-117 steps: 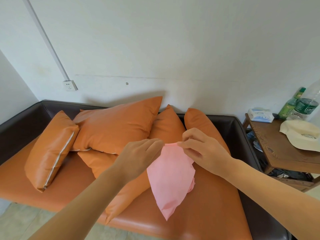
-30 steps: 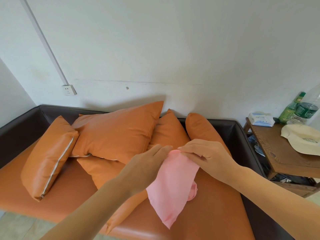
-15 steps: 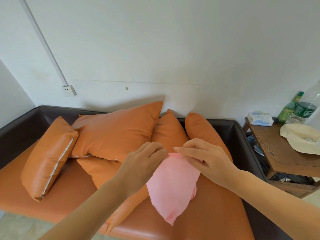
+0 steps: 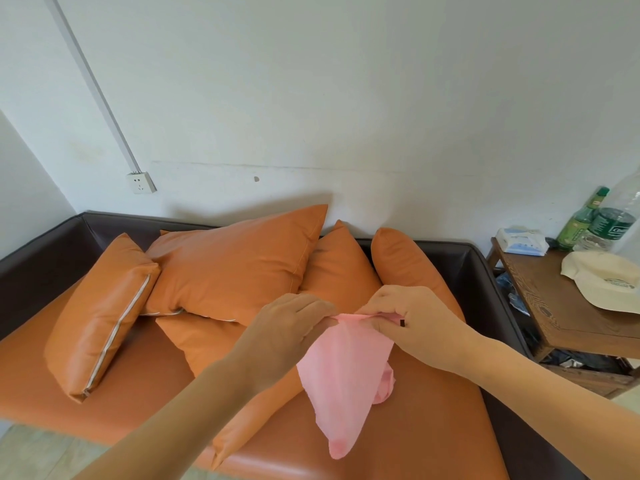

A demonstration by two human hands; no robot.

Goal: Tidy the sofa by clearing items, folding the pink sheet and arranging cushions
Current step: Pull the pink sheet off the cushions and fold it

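Hands closer together than half second ago, top edge of pink sheet point(image 4: 346, 368) bunched tighter. Left hand point(image 4: 291, 334) pinches sheet's left end, right hand point(image 4: 412, 323) pinches right end. Sheet hangs at lower centre of frame, above sofa point(image 4: 433, 427) seat, orange cushions point(image 4: 228, 268) behind.

White wall point(image 4: 346, 81), wooden side table point(image 4: 568, 306)

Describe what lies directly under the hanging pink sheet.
Under the pink sheet, held up by the left hand and right hand, lie the orange sofa seat and a cushion. Whatever the sheet covers cannot be seen.
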